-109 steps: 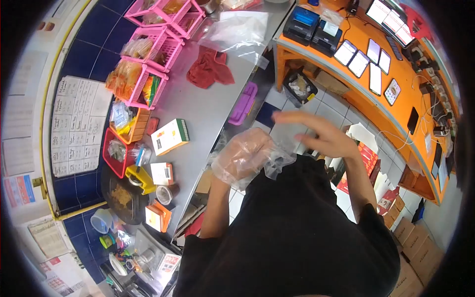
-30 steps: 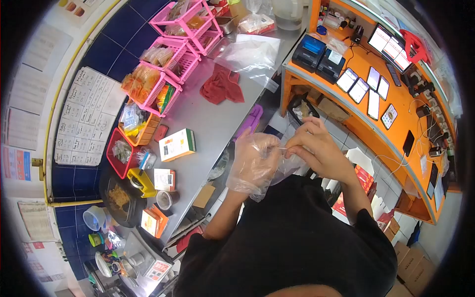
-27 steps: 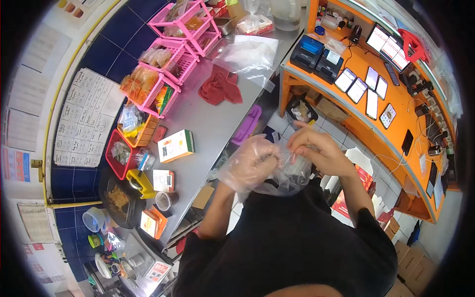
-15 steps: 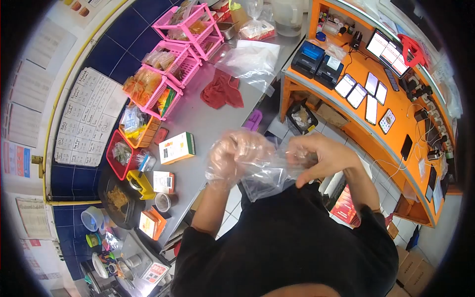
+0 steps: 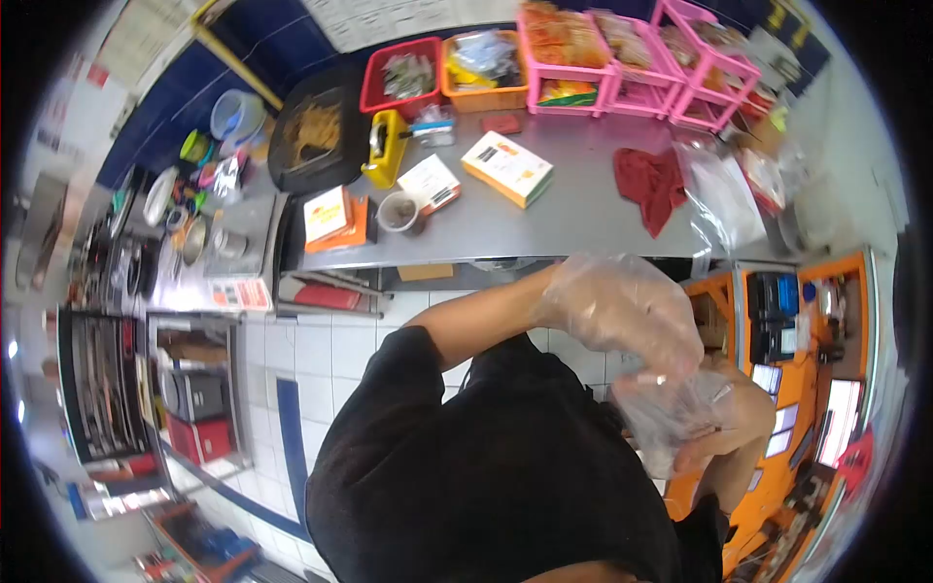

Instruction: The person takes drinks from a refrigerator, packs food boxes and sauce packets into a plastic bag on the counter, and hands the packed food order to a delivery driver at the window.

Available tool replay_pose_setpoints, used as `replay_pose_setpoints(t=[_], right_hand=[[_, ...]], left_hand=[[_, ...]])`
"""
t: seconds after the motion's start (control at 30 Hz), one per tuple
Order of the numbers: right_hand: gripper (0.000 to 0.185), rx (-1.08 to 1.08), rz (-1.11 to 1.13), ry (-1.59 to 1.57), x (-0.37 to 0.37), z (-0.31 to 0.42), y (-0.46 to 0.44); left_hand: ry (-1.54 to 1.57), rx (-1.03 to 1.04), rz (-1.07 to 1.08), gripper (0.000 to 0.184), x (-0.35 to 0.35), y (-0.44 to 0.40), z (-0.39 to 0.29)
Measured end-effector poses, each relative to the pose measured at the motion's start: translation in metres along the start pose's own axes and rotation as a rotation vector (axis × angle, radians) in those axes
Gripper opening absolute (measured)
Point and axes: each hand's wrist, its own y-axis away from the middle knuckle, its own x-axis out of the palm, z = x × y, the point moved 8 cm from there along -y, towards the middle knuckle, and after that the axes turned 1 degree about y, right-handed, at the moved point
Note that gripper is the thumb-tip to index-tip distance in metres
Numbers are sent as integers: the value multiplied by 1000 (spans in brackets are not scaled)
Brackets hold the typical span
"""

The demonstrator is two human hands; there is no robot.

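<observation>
My left hand wears a clear, loose plastic glove and reaches right across my body. Its fingertips are closed on a second piece of clear plastic, which looks like another glove. My right hand is beside it at the lower right, its fingers partly inside or behind that plastic. Blur and the creased film hide how its fingers are set.
Along the steel counter stand pink baskets, a red basket, a white-and-green box, a small cup and a red cloth. An orange desk with phones is at right.
The view has turned left, so the counter now runs across the top and the orange desk lies at right. Both hands have shifted right in view, still at the clear plastic.
</observation>
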Motion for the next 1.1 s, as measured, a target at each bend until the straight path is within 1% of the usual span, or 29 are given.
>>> replay_pose_setpoints(t=[0.03, 0.07, 0.1, 0.13, 0.17, 0.2, 0.23, 0.3, 0.33, 0.37, 0.4, 0.43, 0.47, 0.5, 0.53, 0.57, 0.6, 0.63, 0.67, 0.7, 0.73, 0.8, 0.83, 0.87, 0.9, 0.93, 0.97, 1.0, 1.1], right_hand=[[31, -7, 15, -29, -1, -2, -9], [30, -214, -200, -193, -18, 2, -9], [30, -375, -214, -219, -28, 13, -29], [31, -542, -221, -244, -38, 23, -47], [32, -706, -219, -267, -47, 31, -64], [33, -705, -11, -504, -42, 27, -89], [34, -689, 195, -740, -33, 26, -107], [32, -464, -67, -846, -32, -3, -115], [31, -289, -69, -477, -36, -27, -127], [30, -49, 74, -267, -31, -54, -146], [29, 151, 263, -18, -27, -70, -171], [30, 297, 430, 10, -21, -78, -196], [30, 431, 606, 61, -16, -84, -218], [28, 313, 556, 404, -24, -94, -236], [27, 182, 488, 741, -33, -97, -256], [27, 181, 486, 737, -36, -99, -274], [21, 193, 516, 690, -34, -101, -292], [17, 206, 545, 643, -31, -105, -307], [17, 209, 545, 638, -28, -119, -318], [16, 221, 486, 509, -24, -141, -329], [15, 232, 429, 385, -21, -161, -341], [14, 223, 400, 412, -2, -186, -345], [15, 219, 359, 433, 7, -195, -343], [16, 161, 474, 543, 25, -202, -341], [16, 172, 480, 537, 30, -205, -345], [17, 103, 432, 569, 37, -199, -350], [18, 44, 379, 594, 45, -192, -351], [18, 76, 374, 576, 51, -196, -350], [22, 90, 334, 649, 49, -211, -353]], left_hand=[[160, -187, -48, 44, -1, 14, 10], [163, -299, -122, 44, -4, 27, 10], [151, -289, -144, 44, -8, 37, -1], [85, -380, -109, 43, -10, 49, -4], [19, -471, -77, 43, -11, 62, -9], [59, -448, -64, 38, -10, 70, -24], [52, -443, -83, 38, -11, 83, -36], [-109, -126, -319, 33, -31, 102, -81], [-96, -169, -249, 30, -30, 103, -89], [-102, -163, -256, 30, -36, 104, -98], [-286, -224, -193, 30, -39, 104, -101], [-463, -284, -129, 30, -41, 107, -101], [-539, -448, -150, 34, -48, 117, -91], [-537, -443, -156, 34, -51, 126, -89], [-828, -442, -212, 35, -60, 140, -90], [-1117, -439, -262, 37, -65, 154, -94], [-1313, -492, -448, 37, -66, 171, -100], [-1308, -497, -441, 37, -62, 181, -94], [-1313, -702, -464, 35, -71, 201, -79], [-1310, -906, -490, 34, -80, 224, -65], [-1310, -904, -498, 34, -85, 241, -56], [-985, -1112, -922, 35, -108, 306, -35], [-971, -1108, -928, 35, -110, 319, -30], [-906, -1120, -1157, 37, -115, 342, -33], [-830, -1128, -1380, 41, -118, 367, -33], [-1010, -1099, -1407, 42, -121, 372, -29], [-979, -1107, -1386, 42, -121, 381, -15], [-1142, -1147, -1288, 39, -125, 382, -14], [-1213, -1197, -1159, 28, -144, 387, 9]])
